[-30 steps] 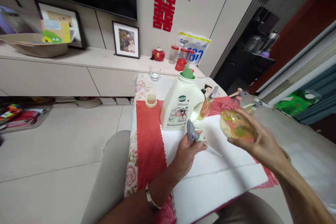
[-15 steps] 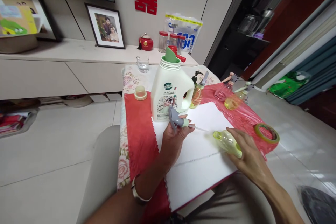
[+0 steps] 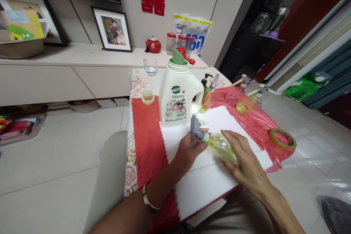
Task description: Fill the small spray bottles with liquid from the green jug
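My left hand is closed around a grey spray trigger head with a pale green collar. The collar meets the neck of a clear yellow-green bottle, which lies tilted over a white sheet. Whether the thread is engaged I cannot tell. My right hand grips the bottle's body near its base. Just beyond my left hand stands a large white detergent jug with its green spout uncovered. Its translucent cap sits on the red cloth to the left.
Several pump and spray bottles stand at the back right, including a yellow one and a pink one. A tape roll lies on red plastic near the right edge. A glass cup stands at the far left corner.
The spray head and bottle, apart before with the dip tube showing between them, have come together. My right hand moved left with the bottle; my left hand moved slightly right.
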The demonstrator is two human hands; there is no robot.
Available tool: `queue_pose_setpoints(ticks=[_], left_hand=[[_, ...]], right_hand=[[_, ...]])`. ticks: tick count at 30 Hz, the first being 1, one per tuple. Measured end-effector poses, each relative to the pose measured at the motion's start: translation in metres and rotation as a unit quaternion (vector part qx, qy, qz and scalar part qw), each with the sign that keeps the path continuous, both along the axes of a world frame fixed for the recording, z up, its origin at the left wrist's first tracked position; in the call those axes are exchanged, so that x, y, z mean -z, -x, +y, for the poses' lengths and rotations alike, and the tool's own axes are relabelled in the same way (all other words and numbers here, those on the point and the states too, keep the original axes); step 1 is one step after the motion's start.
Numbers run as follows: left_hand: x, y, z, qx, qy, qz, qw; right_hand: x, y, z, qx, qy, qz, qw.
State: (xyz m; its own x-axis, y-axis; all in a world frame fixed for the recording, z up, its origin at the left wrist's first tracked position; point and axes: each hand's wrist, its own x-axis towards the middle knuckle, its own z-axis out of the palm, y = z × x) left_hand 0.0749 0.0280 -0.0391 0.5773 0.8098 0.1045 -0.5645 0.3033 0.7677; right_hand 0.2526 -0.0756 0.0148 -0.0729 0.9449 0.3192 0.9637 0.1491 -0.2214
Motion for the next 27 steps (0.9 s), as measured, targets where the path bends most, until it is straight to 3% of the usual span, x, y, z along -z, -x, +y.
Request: queue_pose_setpoints(ticks=[5,14,20,27], left_hand=[[-0.002,0.001,0.0,0.009,-0.027,-0.014,0.999],[-0.004,-0.002,0.0,0.017,0.022,-0.049,0.998],[-0.012,0.002,-0.001,0.049,0.084,-0.07,0.993],[-0.011,0.003,-0.002,0.078,0.109,-0.093,0.987]], right_hand=[[-0.002,0.009,0.005,-0.003,-0.014,0.004,1.0],[0.002,0.005,0.007,-0.01,-0.013,0.055,0.998],[0.005,-0.001,0.009,-0.028,-0.029,0.135,0.99],[0.024,-0.003,0.002,-0.013,-0.054,0.259,0.964]])
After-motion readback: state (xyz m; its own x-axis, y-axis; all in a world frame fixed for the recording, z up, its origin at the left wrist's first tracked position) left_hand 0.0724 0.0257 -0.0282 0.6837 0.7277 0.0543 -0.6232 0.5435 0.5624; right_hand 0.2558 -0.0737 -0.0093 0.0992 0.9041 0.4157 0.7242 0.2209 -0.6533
